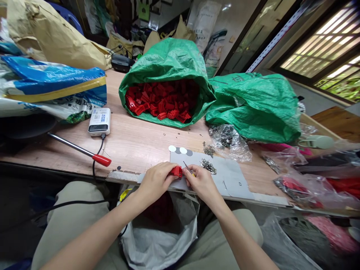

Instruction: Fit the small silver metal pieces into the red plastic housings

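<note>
My left hand (159, 178) is closed around a small red plastic part (176, 171) at the table's front edge. In the fingers of my right hand (201, 180) is a slim metal tool (188, 167) with a yellow part near the grip; its exact kind is unclear. The tool's thin end points up and left, close beside the red part. Under both hands lies a grey sheet (229, 176). On it, just beyond my right hand, sits a pile of small shiny metal pieces (208, 165).
A green sack (168, 60) full of red parts lies open at the back, beside another green sack (253, 105). A red-handled rod (101, 159) and a white power bank (99, 122) are on the left. Below the edge hangs a pale bag (160, 247).
</note>
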A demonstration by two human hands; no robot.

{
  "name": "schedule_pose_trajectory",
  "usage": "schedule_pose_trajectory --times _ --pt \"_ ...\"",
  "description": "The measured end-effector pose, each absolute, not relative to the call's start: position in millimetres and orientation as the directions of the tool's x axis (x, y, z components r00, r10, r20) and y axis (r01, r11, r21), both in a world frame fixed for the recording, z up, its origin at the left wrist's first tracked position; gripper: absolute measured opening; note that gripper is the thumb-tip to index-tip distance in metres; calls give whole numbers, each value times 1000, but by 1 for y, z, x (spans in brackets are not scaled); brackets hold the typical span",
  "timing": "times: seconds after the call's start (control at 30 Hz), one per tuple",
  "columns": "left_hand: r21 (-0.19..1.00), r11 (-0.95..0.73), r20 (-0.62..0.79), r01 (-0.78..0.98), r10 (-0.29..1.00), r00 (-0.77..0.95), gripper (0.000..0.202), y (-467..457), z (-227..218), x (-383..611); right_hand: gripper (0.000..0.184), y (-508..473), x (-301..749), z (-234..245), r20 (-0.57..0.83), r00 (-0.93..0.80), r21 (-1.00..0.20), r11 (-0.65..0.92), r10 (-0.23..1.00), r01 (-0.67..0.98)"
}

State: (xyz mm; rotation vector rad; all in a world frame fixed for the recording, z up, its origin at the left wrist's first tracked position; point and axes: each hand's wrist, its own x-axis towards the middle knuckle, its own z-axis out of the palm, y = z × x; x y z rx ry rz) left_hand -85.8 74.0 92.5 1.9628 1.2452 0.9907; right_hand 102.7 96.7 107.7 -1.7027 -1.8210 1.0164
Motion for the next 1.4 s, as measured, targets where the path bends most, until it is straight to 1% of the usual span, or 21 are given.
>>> schedule_pose_trajectory --times 0.23,0.37,0.47,0.53,0.57,0.63,0.7,0.77,0.83,0.93,1.07,1.17,1.4 --pt "794 -378 275 476 922 274 10 73 92 -86 29 94 94 117 -118 -97 -662 -6 988 749" --pt "798 -372 274 474 925 264 9 73 91 -85 26 88 88 117 -37 -61 -600 27 997 800" --pt "803 -361 267 474 929 255 10 73 91 -85 27 84 85 114 11 -51 -576 48 999 816" --pt "806 -359 265 471 930 256 11 73 91 -85 29 85 86 113 4 -69 -600 57 998 798" --pt "806 -360 264 470 929 258 11 73 91 -86 29 86 88 113 -21 -88 -634 54 996 771" --pt "801 -363 267 477 929 258 12 73 91 -86 29 90 95 114 -109 -142 -743 14 984 669" --pt "795 -364 269 485 929 255 12 73 91 -86 34 93 106 117 -198 -205 -839 -57 958 542" --pt "792 -368 275 486 927 255 12 73 91 -86 35 97 118 121 -248 -250 -877 -107 936 469" --pt "787 -382 288 484 922 260 14 72 90 -86 35 99 129 125 -275 -290 -880 -119 917 460" --pt "775 -397 303 492 916 261 17 72 90 -86 42 101 139 127 -316 -355 -884 -138 880 446" --pt "761 -402 305 508 914 267 14 72 90 -86 49 105 142 124 -359 -372 -881 -180 856 437" --pt "765 -409 304 498 910 282 15 73 90 -88 47 106 142 123 -378 -374 -873 -191 847 449" --pt "768 -413 299 489 907 296 19 74 90 -90 37 106 138 124 -363 -337 -851 -162 869 500"
